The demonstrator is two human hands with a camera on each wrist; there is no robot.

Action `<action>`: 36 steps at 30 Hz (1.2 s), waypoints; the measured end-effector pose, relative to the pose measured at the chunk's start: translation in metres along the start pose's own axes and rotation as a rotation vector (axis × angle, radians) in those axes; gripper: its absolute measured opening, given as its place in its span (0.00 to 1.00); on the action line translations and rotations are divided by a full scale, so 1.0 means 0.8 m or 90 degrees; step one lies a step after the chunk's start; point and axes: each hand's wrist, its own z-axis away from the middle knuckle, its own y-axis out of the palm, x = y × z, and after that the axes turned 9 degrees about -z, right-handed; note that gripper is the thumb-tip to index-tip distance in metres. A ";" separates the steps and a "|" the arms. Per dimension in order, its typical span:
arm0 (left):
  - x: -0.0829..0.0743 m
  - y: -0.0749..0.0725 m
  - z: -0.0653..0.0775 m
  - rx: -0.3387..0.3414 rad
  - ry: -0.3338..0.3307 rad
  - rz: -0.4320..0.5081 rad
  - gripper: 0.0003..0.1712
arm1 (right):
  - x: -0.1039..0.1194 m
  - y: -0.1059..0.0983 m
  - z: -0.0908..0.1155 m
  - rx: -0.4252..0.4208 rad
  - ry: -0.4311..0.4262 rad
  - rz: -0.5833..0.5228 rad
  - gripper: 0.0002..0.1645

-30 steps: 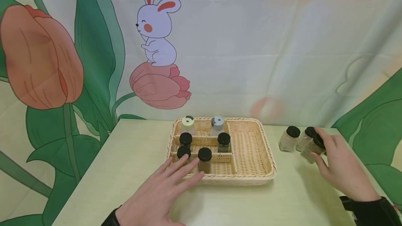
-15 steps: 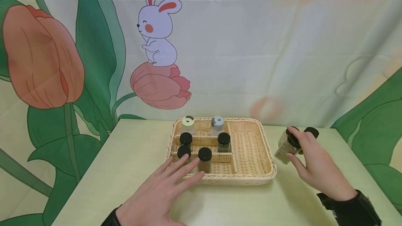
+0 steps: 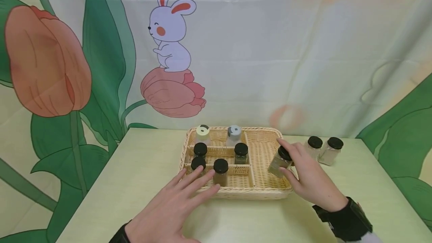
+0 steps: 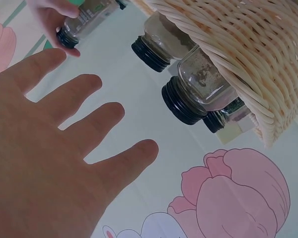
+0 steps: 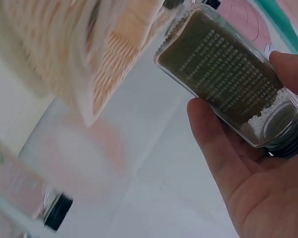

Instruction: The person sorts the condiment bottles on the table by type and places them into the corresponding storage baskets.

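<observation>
My right hand grips a glass spice jar near its black lid, tilted over the right compartment of the wicker basket. In the right wrist view the spice jar shows a dark label with pale print and white powder near its neck; thumb and fingers press its sides. My left hand is spread with straight fingers at the basket's front left, its fingertips overlapping two black-lidded jars in the head view. The left wrist view shows the spread left hand apart from the jars.
Two black-lidded jars stand on the table right of the basket. In the basket's left compartments are more black-lidded jars, a yellow-topped jar and a grey-topped jar. A printed cloth hangs behind.
My right hand has carried the spice jar leftward from beside the two jars on the table to over the basket's right compartment. The left hand has stayed in place.
</observation>
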 end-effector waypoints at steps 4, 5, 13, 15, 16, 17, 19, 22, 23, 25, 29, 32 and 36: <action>0.000 0.000 -0.001 -0.004 0.003 -0.006 0.59 | 0.008 0.016 -0.007 0.010 -0.001 -0.029 0.54; 0.000 0.000 -0.001 -0.003 0.004 -0.006 0.58 | 0.011 0.020 -0.008 0.011 -0.002 -0.037 0.54; 0.002 0.000 -0.002 0.003 0.008 -0.003 0.58 | 0.026 0.046 -0.019 0.010 -0.032 -0.064 0.53; 0.002 -0.001 -0.002 0.004 0.006 -0.003 0.58 | 0.029 0.051 -0.021 0.011 -0.037 -0.070 0.53; 0.001 -0.002 -0.002 0.006 0.003 -0.003 0.58 | 0.031 0.053 -0.023 0.011 -0.038 -0.072 0.54; 0.001 -0.002 -0.002 0.008 0.000 -0.001 0.58 | 0.032 0.055 -0.024 0.012 -0.039 -0.075 0.54; 0.000 -0.003 -0.002 0.012 -0.005 0.001 0.58 | 0.034 0.059 -0.025 0.014 -0.039 -0.082 0.55; 0.000 -0.003 -0.002 0.014 -0.008 0.003 0.58 | 0.038 0.064 -0.028 0.018 -0.037 -0.098 0.55; 0.000 -0.003 -0.002 0.014 -0.008 0.003 0.58 | 0.039 0.065 -0.028 0.019 -0.037 -0.102 0.55; 0.001 -0.003 -0.001 0.009 -0.004 0.000 0.58 | 0.041 0.068 -0.029 0.021 -0.039 -0.109 0.55; 0.001 -0.002 0.000 0.004 -0.001 -0.006 0.58 | 0.044 0.074 -0.030 0.022 -0.038 -0.109 0.54; 0.002 -0.001 0.000 0.002 0.001 -0.009 0.58 | 0.046 0.076 -0.032 0.027 -0.031 -0.108 0.54; 0.001 0.000 0.000 0.002 0.001 -0.010 0.58 | 0.047 0.079 -0.032 0.034 -0.025 -0.113 0.55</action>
